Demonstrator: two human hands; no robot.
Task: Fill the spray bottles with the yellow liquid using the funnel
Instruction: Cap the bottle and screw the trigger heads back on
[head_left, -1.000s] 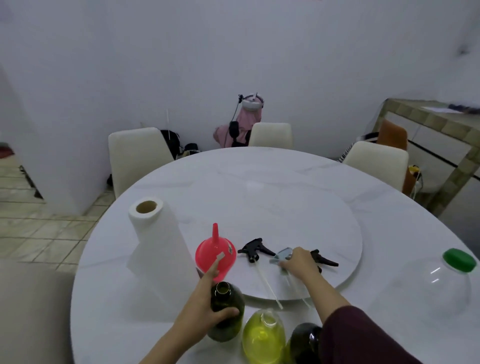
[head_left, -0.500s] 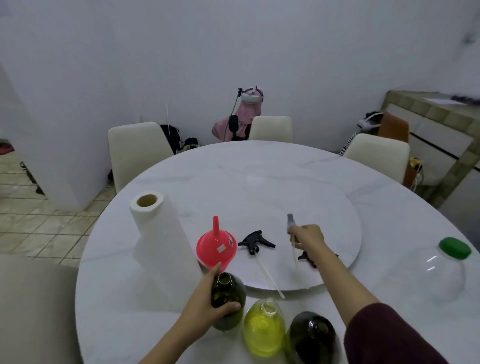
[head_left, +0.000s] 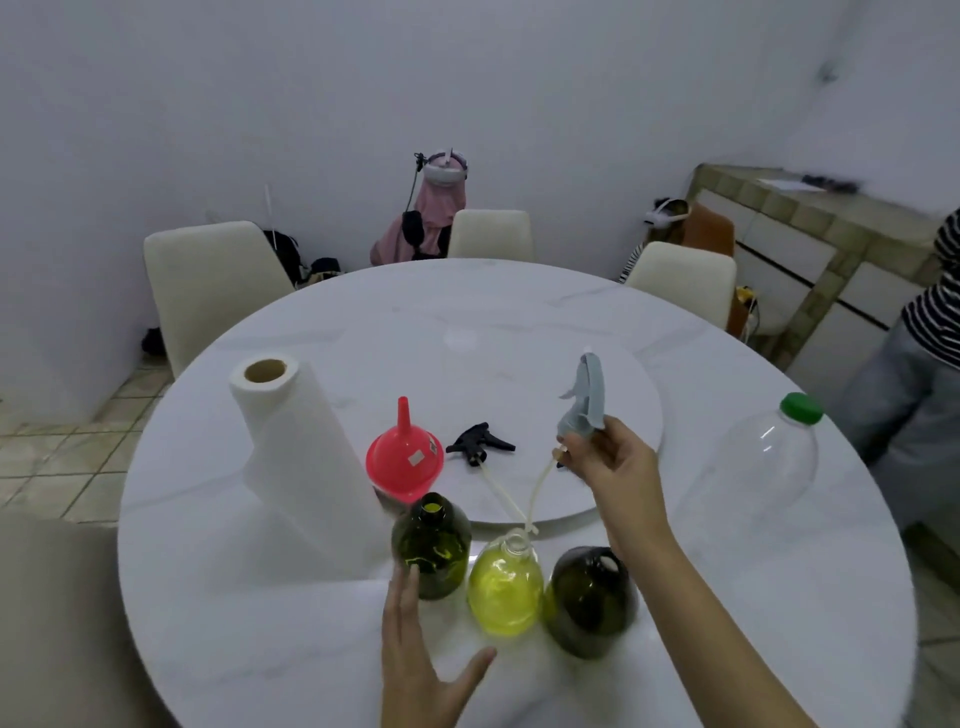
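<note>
My right hand (head_left: 615, 462) pinched a grey plastic spray head (head_left: 584, 397) at centre frame, its tube bending toward the clear bottle of yellow liquid (head_left: 505, 587). My left hand (head_left: 415, 670) lay open, empty, beside the green glass bottle (head_left: 432, 545). The pink funnel (head_left: 404, 460) sat inverted behind it.

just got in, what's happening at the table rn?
A person's right hand holds up a grey spray head, its tube end at the mouth of the clear bottle of yellow liquid. The left hand is open, beside the open green bottle. The red funnel sits upside down, unused; a black spray head lies beside it.
</note>
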